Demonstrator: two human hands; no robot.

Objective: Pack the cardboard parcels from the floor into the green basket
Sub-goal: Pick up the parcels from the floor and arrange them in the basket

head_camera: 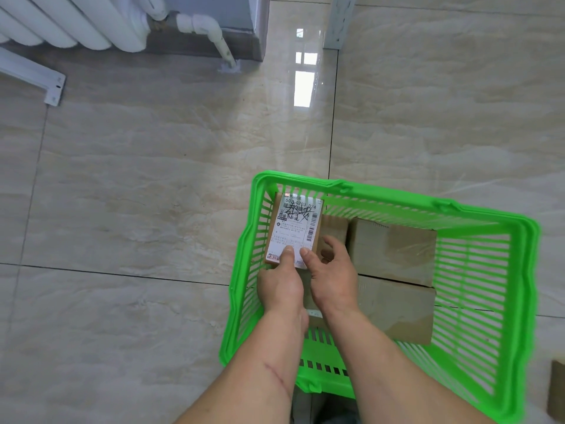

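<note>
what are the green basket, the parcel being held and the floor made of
Green basket: looks like moulded plastic, bright and slightly glossy, with slotted walls. Labelled parcel held by the left hand and right hand: plain brown cardboard, matte, with a white printed paper label on its face. Floor: polished beige tile, probably ceramic or stone-look, with grout lines and window reflections.

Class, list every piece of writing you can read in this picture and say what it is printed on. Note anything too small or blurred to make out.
"500 G203 D24": top line of the white shipping label on the parcel held by the left hand and right hand in the green basket.
Handwritten black scrawl across the label: unreadable.
Barcodes and small print below: too small to read.
The other parcels: no text visible.
</note>
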